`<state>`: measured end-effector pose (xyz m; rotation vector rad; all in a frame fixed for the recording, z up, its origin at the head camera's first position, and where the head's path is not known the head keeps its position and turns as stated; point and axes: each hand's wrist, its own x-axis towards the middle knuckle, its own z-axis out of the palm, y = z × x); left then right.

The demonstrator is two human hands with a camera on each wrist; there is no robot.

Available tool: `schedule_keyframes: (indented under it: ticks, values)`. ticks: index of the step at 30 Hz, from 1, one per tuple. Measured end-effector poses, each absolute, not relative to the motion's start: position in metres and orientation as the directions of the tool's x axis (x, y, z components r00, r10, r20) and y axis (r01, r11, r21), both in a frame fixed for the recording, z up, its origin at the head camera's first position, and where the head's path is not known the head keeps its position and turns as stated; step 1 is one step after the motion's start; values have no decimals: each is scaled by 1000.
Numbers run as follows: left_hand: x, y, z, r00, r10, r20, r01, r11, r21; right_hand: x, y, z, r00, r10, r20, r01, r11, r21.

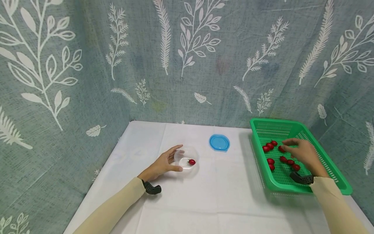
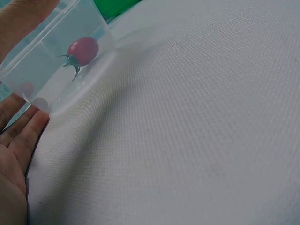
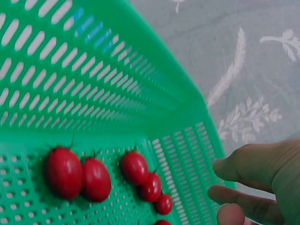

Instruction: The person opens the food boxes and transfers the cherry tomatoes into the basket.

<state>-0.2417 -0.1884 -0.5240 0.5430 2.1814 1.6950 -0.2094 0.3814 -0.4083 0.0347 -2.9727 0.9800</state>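
My left hand (image 1: 162, 165) holds a clear plastic container (image 1: 187, 154) on the table, thumb on the near side and fingers on the far side. Inside lies one cherry tomato (image 1: 191, 162) with a green stem, also seen through the wall in the left wrist view. Over the green basket (image 1: 257, 156) hovers my right hand (image 1: 302, 154), its fingertips close to a cherry tomato (image 1: 281, 149). In the right wrist view its thumb and fingers stand apart with nothing between them. Several more cherry tomatoes (image 3: 63, 172) lie on the basket's perforated floor.
A blue lid (image 1: 219, 143) lies on the white-covered table (image 1: 216, 188) between the container and the basket. A grey-green curtain (image 1: 175, 91) with white leaf prints rises behind the table and along its sides.
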Motion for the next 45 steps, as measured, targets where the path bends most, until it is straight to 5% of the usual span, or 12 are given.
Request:
schedule_keyframes:
  ticks: [45]
  values:
    - [-241, -189, -521, -866, 499, -21, 91, 200, 976, -244, 197, -403, -932, -338, 128, -330, 652, -683]
